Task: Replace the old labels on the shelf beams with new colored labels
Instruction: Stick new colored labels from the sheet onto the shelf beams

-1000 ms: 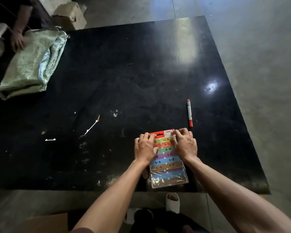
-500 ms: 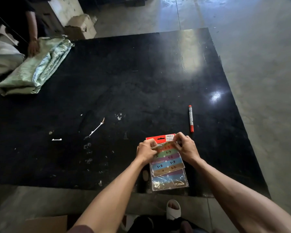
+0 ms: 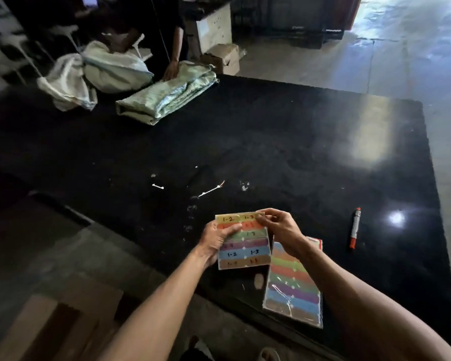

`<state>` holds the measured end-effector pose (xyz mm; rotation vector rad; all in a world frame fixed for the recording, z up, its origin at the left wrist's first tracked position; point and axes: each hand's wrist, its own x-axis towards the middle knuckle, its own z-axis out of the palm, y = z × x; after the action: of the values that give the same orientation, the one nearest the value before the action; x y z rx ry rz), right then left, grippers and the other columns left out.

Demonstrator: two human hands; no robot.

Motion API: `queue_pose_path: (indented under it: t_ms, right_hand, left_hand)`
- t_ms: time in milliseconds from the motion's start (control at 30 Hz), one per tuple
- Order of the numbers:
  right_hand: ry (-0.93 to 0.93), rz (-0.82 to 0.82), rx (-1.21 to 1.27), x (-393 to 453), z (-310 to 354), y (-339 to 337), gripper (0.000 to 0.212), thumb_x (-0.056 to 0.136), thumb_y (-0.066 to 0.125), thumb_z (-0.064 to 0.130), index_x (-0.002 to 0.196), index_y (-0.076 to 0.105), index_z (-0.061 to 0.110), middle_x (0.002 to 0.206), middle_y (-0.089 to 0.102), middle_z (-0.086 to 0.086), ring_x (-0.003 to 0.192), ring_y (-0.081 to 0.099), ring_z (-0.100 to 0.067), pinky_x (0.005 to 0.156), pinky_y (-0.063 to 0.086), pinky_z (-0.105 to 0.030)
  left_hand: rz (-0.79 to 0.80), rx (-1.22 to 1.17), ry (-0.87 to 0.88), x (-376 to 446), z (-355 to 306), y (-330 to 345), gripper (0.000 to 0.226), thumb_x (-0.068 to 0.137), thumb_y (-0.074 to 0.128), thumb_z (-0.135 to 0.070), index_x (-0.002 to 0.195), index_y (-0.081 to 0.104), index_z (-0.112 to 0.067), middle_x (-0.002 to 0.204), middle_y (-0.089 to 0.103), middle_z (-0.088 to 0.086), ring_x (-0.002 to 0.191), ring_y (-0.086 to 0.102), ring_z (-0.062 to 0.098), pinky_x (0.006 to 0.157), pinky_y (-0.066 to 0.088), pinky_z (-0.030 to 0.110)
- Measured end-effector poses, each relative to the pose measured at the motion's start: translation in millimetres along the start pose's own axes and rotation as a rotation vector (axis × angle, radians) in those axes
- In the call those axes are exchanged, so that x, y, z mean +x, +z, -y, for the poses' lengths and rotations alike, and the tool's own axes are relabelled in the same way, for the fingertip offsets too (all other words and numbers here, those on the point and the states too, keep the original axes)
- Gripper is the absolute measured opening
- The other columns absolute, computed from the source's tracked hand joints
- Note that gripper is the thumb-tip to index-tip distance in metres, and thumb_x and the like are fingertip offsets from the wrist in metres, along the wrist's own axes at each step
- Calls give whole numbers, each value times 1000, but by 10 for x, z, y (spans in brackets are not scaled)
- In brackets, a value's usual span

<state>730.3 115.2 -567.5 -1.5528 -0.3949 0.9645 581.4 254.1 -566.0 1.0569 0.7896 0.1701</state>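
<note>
A sheet of colored labels (image 3: 248,252) with handwritten numbers such as 1-2 and 1-3 is held above the black table (image 3: 271,152). My left hand (image 3: 216,241) grips the sheet's left edge with the thumb across the orange row. My right hand (image 3: 279,227) pinches the sheet's top right corner at the yellow row. The clear plastic packet (image 3: 292,290) with more colored label sheets lies flat on the table just right of and below the held sheet. No shelf beams are in view.
A red and white marker (image 3: 355,227) lies on the table to the right. Folded green sacks (image 3: 167,97) and white bags (image 3: 89,71) sit at the far left, with another person's hand (image 3: 171,70) on them. A cardboard box (image 3: 224,58) stands behind.
One label sheet has come out of the packet and is now lifted in both hands; the packet stays on the table. The camera has turned, so the table appears shifted and tilted.
</note>
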Motion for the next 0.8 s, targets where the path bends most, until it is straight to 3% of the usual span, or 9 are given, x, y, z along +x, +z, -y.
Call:
queue_pose_path:
  t_ms: [100,167,233,367,433,567,667,733,800]
  right_hand:
    - [-33,76,-96,167,175,529,12,90,68,15,100,72,9,85,72,-14,75,68,-25,74,58,-42]
    - [-65,142,-145,238,286,936,9,91,67,19,98,72,15,83,73,-9,74,69,-22,72,59,-39]
    - [-123,182,-198,275,372,1320,8,92,66,25,94,72,20,79,74,-1,71,70,-15,66,59,-31]
    - [-205,238,-300,246,585,2328,8,92,66,31,90,71,25,74,73,5,64,70,-4,53,54,-20]
    - [-245,288,-342,219,678,2769,9,92,65,32,91,71,26,76,73,5,64,69,-4,51,51,-18]
    - [-309,438,-375,60,824,3719,7,92,63,36,90,68,31,79,74,1,67,73,-8,55,58,-24]
    - [-352,566,-398,-72,886,4377,7,94,61,36,98,63,31,89,73,1,73,75,-10,60,62,-30]
    - [-388,668,-412,-191,909,4811,10,94,59,37,104,59,35,95,71,1,74,74,-7,57,60,-25]
    - [-454,756,-465,-316,927,5186,15,95,58,38,109,55,39,95,68,5,73,73,-4,54,56,-19]
  left_hand:
    - [-169,-39,49,-211,-128,-396,30,75,82,-7,102,72,1,99,76,21,85,74,35,79,61,48]
    - [-295,-52,86,-348,-227,-716,28,77,82,-4,102,71,2,102,74,24,89,72,38,86,59,53]
    - [-379,-75,117,-484,-320,-995,22,77,82,-3,97,73,0,98,75,22,84,74,34,81,61,49]
    - [-514,-137,149,-919,-542,-1705,17,78,81,-3,92,71,-4,78,78,9,63,74,20,57,60,30]
    - [-561,-160,164,-1144,-628,-2040,18,77,82,-6,92,72,-6,78,78,8,64,74,20,59,61,30]
    - [-712,-179,205,-1670,-746,-2769,29,71,88,-22,94,74,-14,89,80,9,79,76,26,74,62,39]
    - [-819,-171,268,-2063,-790,-3229,37,67,91,-33,97,75,-18,90,80,4,81,78,24,73,62,38]
    - [-902,-187,289,-2344,-790,-3502,35,65,91,-36,93,76,-20,90,80,3,81,78,23,72,62,38]
    - [-980,-259,316,-2609,-790,-3701,26,64,93,-33,82,78,-21,85,81,2,75,78,21,61,61,31]
